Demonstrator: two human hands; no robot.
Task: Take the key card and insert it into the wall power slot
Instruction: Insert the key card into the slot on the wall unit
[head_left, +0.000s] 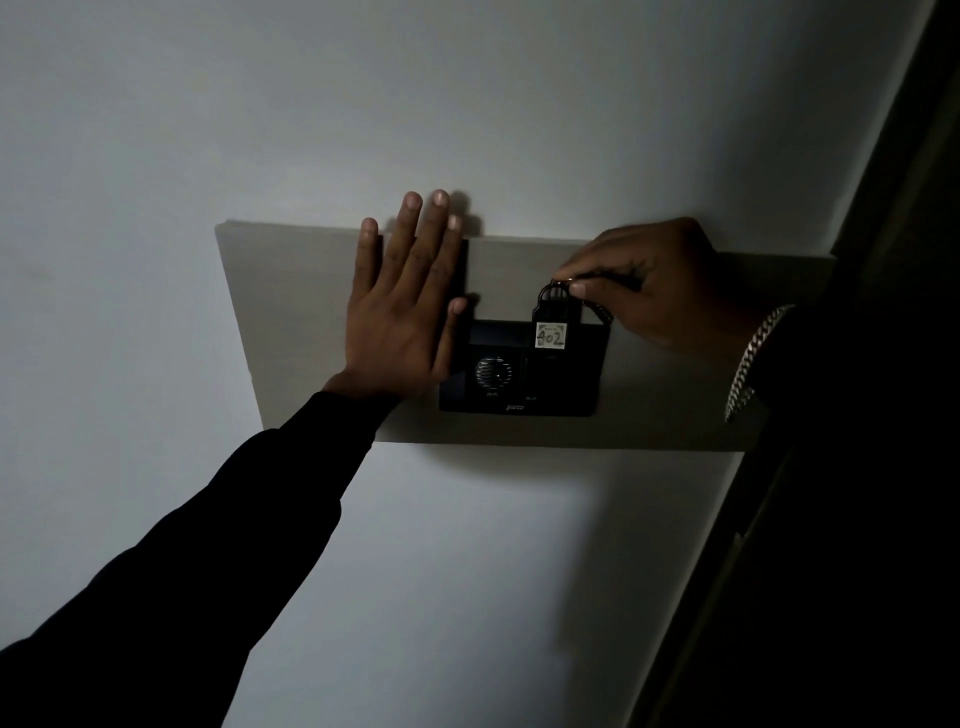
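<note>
A black wall power slot unit (519, 374) with a round grille sits on a grey wall panel (291, 312). A dark key card (553, 325) with a white "402" label stands upright in the unit's top right part, its lower end inside the slot. My right hand (654, 280) pinches the card's top end, where a key ring and chain hang. My left hand (405, 301) lies flat and spread against the wall, covering a second black plate to the left of the unit.
The room is dim. A dark door frame (841, 364) runs diagonally along the right side. Pale wall (156, 130) surrounds the grey panel. A metal chain bracelet (753, 358) hangs on my right wrist.
</note>
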